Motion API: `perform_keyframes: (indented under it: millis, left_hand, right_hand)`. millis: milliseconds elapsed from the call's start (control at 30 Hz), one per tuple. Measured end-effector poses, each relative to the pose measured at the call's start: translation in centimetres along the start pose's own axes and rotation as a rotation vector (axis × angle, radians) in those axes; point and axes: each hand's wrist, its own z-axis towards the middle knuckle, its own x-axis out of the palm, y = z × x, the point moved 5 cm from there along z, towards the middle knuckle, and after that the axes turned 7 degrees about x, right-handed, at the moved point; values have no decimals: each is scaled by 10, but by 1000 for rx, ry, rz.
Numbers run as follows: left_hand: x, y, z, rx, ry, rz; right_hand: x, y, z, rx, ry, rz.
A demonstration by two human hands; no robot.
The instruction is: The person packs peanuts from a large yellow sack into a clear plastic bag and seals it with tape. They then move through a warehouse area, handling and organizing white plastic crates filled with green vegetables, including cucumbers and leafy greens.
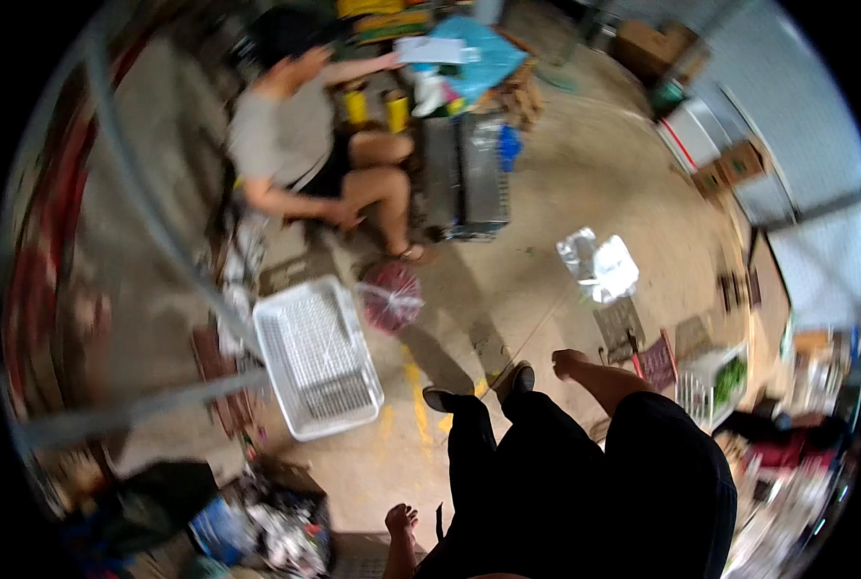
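I look down on my black trousers and dark shoes (517,378) on a concrete floor. My right hand (570,363) hangs out in front of my right side above the floor. Nothing shows in it, and it is too small and blurred to read the fingers. My left hand (402,521) is low at the bottom edge, fingers apart and empty. Nearest on my left are a white plastic basket (315,359) lying on the floor and a red mesh bag (390,297) beside it.
A person in a grey shirt (286,125) sits at the top left, reaching toward a blue bag (484,53). Grey crates (469,174) stand beside them. A clear plastic bag (599,265) lies ahead. Cardboard boxes (730,164) and a basket of greens (720,381) are right. A metal pole (141,193) crosses left.
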Motion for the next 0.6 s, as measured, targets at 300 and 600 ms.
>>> perform_keyframes:
  millis: [300, 600]
  left_hand:
    - [97, -213, 69, 161, 413, 581]
    - [451, -357, -54, 522, 818, 1231]
  right_hand:
    - [239, -131, -132, 315, -69, 801]
    - [465, 46, -290, 982, -34, 1712]
